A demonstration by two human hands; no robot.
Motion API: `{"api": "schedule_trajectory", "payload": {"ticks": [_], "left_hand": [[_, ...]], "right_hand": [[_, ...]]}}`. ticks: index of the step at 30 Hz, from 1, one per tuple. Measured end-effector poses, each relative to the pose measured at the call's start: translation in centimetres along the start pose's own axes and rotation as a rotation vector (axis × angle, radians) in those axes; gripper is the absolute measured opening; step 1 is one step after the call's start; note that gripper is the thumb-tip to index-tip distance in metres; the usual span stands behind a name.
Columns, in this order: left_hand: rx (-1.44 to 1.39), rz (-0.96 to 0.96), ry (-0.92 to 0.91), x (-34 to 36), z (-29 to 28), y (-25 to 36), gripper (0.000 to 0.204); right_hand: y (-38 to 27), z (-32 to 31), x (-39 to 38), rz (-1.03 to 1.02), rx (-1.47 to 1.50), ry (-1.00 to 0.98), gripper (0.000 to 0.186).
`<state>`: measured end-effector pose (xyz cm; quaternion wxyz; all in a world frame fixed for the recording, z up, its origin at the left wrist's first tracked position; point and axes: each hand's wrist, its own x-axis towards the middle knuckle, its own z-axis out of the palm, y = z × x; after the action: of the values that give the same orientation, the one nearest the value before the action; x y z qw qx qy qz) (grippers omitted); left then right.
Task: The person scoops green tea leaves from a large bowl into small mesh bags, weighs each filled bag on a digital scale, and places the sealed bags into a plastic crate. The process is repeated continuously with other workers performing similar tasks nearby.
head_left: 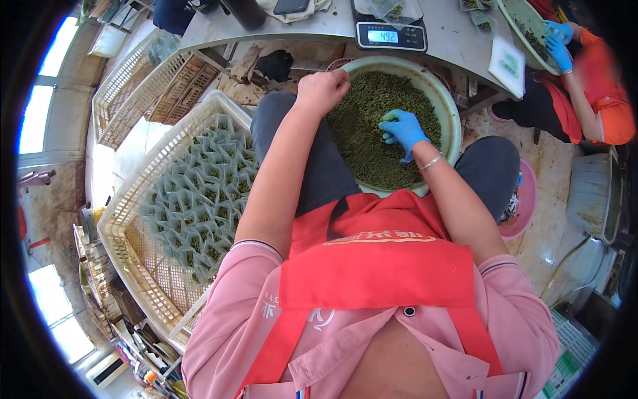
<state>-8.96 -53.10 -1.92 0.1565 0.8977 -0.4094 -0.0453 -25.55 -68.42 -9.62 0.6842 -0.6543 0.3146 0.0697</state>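
Between my knees stands a wide pale-green basin [454, 123] full of small dark-green granules [379, 163], which look like dried green peppercorns. My right hand [403, 132], in a blue glove, is over the granules with its fingers curled together; whether any are pinched in the fingertips is too small to tell. My bare left hand [323, 92] is closed in a fist at the basin's left rim, and its fingers hide whatever may be inside. To my left, a cream plastic crate [149, 282] holds many upright clear bags [199, 193] partly filled with green granules.
Ahead is a metal table [319, 25] with a digital scale [391, 36] carrying bagged granules. A co-worker's blue-gloved hands [558, 43] are at another basin [515, 26], far right. A pink basin [525, 203] sits by my right knee. Empty crates [136, 86] stand far left.
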Motion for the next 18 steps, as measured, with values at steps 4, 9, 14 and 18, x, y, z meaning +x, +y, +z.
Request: {"api": "schedule_trajectory", "payload": {"ticks": [4,9,14,18], "left_hand": [[-0.601,0.026,-0.325,0.1,1.7,0.5,0.034],[-1.261,-0.044,-0.625,-0.6,1.1,3.9,0.057],[-1.348,-0.120,-0.546,-0.9,1.0,4.2,0.038],[-1.398,-0.181,-0.403,-0.9,0.9,3.7,0.023]], "right_hand": [[-3.6,-2.2,-2.6,0.027,0.289,-0.089,0.007],[-5.8,-3.3,-3.1,-0.032,0.426,-0.073,0.010],[-7.5,-3.0,-3.0,-0.115,0.384,0.009,0.011],[-8.4,-3.7,-2.9,-0.107,0.563,0.018,0.011]]}}
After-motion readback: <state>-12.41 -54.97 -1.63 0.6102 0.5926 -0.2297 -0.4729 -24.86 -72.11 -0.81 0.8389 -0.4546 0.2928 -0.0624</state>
